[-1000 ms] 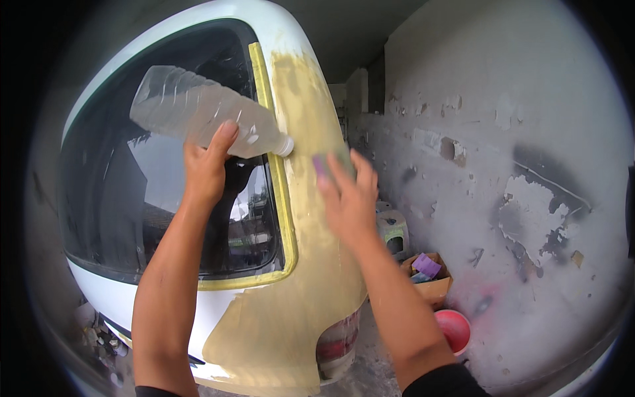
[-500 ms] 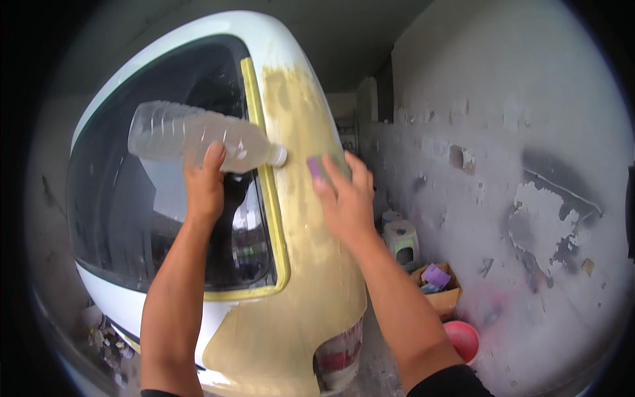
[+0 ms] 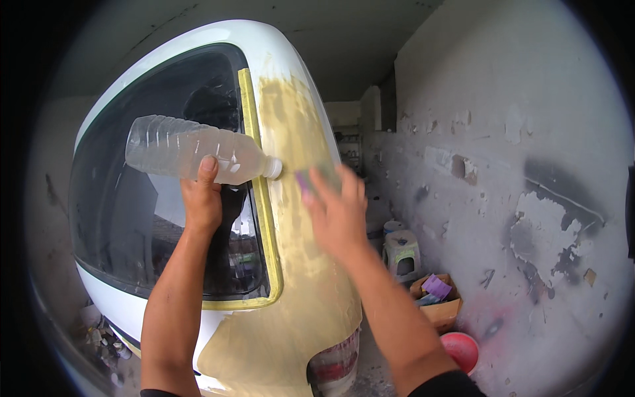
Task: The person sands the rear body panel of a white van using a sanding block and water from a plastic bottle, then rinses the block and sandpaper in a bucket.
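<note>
My left hand (image 3: 202, 202) is closed around a clear plastic bottle (image 3: 198, 149) of cloudy liquid. The bottle lies nearly level, its white cap end pointing right over the vehicle's rear corner. My right hand (image 3: 340, 221) grips a small sanding pad (image 3: 303, 180) with a purple edge, partly hidden by the blurred fingers. It rests against the tan filler coat (image 3: 288, 264) on the white vehicle body (image 3: 231, 30). Yellow masking tape (image 3: 266, 241) runs down the window's edge and along its bottom corner. Behind the bottle is the dark rear window (image 3: 152, 86).
To the right stands a grey wall (image 3: 456, 86) with peeling paint. Along its foot are a plastic stool (image 3: 401, 248), a cardboard box (image 3: 442, 314) holding purple pieces, and a red basin (image 3: 461, 351). Low on the vehicle is a tail light (image 3: 336, 360). Clutter (image 3: 106, 341) lies at lower left.
My right hand has slid a little left and down across the filler with the pad. The bottle sits slightly lower in view, as the whole scene has shifted a little.
</note>
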`<state>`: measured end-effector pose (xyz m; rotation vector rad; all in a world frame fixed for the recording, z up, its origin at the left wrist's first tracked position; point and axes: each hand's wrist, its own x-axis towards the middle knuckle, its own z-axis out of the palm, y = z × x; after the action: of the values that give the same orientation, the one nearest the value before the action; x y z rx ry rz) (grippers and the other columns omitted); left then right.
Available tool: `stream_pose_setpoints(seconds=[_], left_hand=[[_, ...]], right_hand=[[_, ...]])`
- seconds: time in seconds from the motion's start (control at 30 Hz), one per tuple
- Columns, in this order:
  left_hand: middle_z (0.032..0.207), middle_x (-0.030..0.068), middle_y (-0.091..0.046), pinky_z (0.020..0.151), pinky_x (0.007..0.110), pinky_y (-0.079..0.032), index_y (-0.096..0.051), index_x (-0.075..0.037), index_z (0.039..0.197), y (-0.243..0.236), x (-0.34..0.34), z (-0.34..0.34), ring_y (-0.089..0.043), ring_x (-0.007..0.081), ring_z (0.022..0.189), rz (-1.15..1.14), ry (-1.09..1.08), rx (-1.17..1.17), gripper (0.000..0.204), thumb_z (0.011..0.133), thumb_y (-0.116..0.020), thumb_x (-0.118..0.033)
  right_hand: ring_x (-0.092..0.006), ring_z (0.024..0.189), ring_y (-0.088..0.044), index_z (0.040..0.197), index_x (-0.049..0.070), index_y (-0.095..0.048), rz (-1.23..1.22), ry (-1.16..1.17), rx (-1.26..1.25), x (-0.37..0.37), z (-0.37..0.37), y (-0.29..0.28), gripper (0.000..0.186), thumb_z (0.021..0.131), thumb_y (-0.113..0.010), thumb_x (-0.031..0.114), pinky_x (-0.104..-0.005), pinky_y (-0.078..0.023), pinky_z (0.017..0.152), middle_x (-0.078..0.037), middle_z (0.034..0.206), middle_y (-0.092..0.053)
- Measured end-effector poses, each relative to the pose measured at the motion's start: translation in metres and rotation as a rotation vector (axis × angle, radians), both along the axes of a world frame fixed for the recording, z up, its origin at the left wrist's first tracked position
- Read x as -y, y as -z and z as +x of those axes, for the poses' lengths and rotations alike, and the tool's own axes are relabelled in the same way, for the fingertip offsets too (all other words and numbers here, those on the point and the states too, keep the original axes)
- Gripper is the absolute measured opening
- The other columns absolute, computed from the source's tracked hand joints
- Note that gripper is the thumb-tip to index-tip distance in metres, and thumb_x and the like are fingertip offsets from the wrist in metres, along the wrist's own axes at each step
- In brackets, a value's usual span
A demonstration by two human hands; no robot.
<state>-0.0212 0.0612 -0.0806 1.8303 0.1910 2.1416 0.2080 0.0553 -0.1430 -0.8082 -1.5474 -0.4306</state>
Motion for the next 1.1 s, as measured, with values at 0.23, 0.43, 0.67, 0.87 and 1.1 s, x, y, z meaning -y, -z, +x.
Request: stream_pose_setpoints(seconds=[0.23, 0.43, 0.67, 0.87, 1.1], left_hand=[[0.119, 0.0119, -0.053, 0.093, 0.037, -0.045, -0.044, -0.001, 0.129, -0.002, -0.003, 0.011, -0.054, 0.0229, 0.11, 0.021, 0.013, 0.055, 0.053, 0.09, -0.061, -0.033], [0.12, 0.0117, -0.052, 0.096, 0.037, -0.042, -0.043, 0.0, 0.13, -0.013, -0.002, -0.001, -0.053, 0.0228, 0.111, 0.036, -0.103, 0.005, 0.054, 0.092, -0.059, -0.035], [0.118, 0.0102, -0.053, 0.092, 0.033, -0.041, -0.046, 0.0, 0.127, -0.014, -0.003, 0.011, -0.052, 0.0195, 0.106, 0.138, -0.224, 0.025, 0.055, 0.092, -0.058, -0.04], [0.115, 0.0072, -0.055, 0.081, 0.03, -0.045, -0.048, -0.002, 0.125, -0.004, -0.004, 0.005, -0.054, 0.0164, 0.101, -0.083, -0.331, 0.064, 0.052, 0.092, -0.058, -0.042], [0.117, 0.0106, -0.056, 0.084, 0.036, -0.048, -0.047, -0.002, 0.127, -0.007, -0.003, 0.021, -0.056, 0.0219, 0.105, 0.008, -0.164, 0.211, 0.051, 0.093, -0.057, -0.039]], right_hand=[[-0.0395, 0.125, -0.039, 0.132, 0.021, -0.057, -0.057, -0.148, -0.11, -0.07, 0.01, -0.062, 0.044, 0.09, -0.061, 0.031, -0.0504, -0.034, 0.101, -0.021, 0.14, -0.04], [-0.0423, 0.119, -0.041, 0.13, 0.02, -0.059, 0.075, 0.04, 0.11, 0.016, -0.011, 0.031, 0.041, 0.089, -0.061, 0.026, -0.0517, -0.035, 0.095, -0.024, 0.138, -0.04], [-0.034, 0.113, -0.054, 0.13, 0.005, -0.056, -0.279, -0.299, -0.336, -0.076, 0.007, -0.148, 0.044, 0.091, -0.058, 0.025, -0.0351, -0.039, 0.101, -0.023, 0.122, -0.056], [-0.0391, 0.123, -0.042, 0.13, 0.017, -0.059, 0.055, 0.02, 0.093, -0.027, -0.004, -0.004, 0.044, 0.088, -0.065, 0.026, -0.0454, -0.036, 0.103, -0.021, 0.137, -0.042], [-0.0385, 0.125, -0.038, 0.129, 0.018, -0.059, -0.056, -0.183, -0.036, -0.056, 0.012, -0.078, 0.041, 0.091, -0.059, 0.031, -0.0497, -0.035, 0.101, -0.02, 0.139, -0.04]])
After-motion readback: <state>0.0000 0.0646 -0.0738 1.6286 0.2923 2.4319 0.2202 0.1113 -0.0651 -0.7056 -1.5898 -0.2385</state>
